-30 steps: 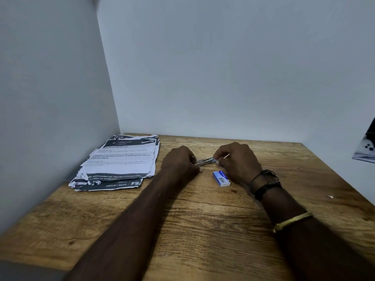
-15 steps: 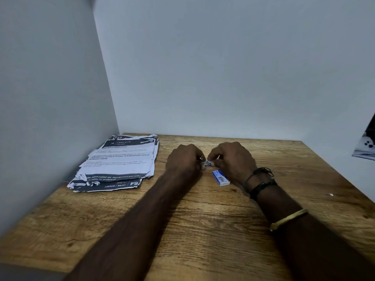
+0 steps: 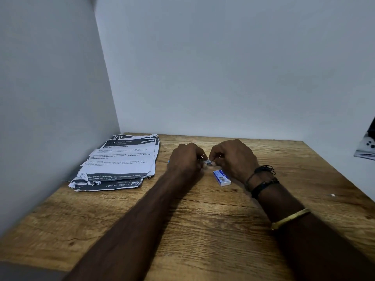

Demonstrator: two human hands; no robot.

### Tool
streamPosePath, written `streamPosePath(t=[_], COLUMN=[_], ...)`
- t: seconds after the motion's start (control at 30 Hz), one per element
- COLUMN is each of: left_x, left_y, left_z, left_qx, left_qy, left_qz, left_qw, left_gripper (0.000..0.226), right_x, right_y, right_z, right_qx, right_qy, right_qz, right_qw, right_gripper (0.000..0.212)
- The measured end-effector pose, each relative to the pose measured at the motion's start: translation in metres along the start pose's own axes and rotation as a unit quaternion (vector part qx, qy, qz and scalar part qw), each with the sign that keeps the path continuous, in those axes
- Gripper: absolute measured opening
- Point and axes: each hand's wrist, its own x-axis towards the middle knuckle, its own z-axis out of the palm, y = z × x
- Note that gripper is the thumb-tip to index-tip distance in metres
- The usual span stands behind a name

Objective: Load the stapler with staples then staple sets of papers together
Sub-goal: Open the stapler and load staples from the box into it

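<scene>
My left hand [image 3: 185,160] is curled around a small stapler [image 3: 203,158], almost all of it hidden under the fingers; only a bit of metal shows. My right hand [image 3: 233,159] pinches a silvery strip of staples [image 3: 208,163] at the stapler's open end. The two hands nearly touch above the wooden table [image 3: 203,220]. A small blue and white staple box [image 3: 222,177] lies just in front of my right hand. A stack of torn printed papers [image 3: 119,163] lies to the left by the wall.
White walls close the table on the left and at the back. A dark patterned object [image 3: 368,145] shows at the right edge. A tiny white scrap [image 3: 332,195] lies on the table at the right.
My right hand has moved left towards my left hand, and the visible length of the staple strip between them has shrunk.
</scene>
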Motion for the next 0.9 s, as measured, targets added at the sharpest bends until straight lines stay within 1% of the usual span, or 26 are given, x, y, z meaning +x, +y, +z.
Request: streamPosePath(t=[0.23,0.37,0.5,0.8,0.9], left_x=[0.002,0.004,0.005,0.011,0.010], left_y=[-0.002,-0.002,-0.005,-0.015,-0.017], left_z=[0.001,0.001,0.002,-0.001,0.000], left_qx=[-0.015,-0.010,-0.026,-0.040,-0.053], left_qy=[-0.004,-0.013,-0.011,-0.014,-0.017], left_qz=[-0.007,-0.011,-0.018,-0.038,-0.047], left_qw=[1.000,1.000,0.999,0.998,0.997], left_gripper=[0.025,0.027,0.026,0.026,0.026], right_x=[0.001,-0.001,-0.001,-0.003,-0.003], right_y=[0.003,0.003,0.003,0.025,0.027], right_z=[0.003,0.004,0.006,0.002,0.003], right_qx=[0.002,0.007,0.004,0.058,0.084], right_qy=[-0.011,-0.002,-0.011,-0.007,-0.014], right_qz=[-0.001,-0.026,-0.039,0.023,0.037], right_qw=[1.000,1.000,0.999,0.998,0.996], right_gripper=[0.008,0.011,0.008,0.005,0.010])
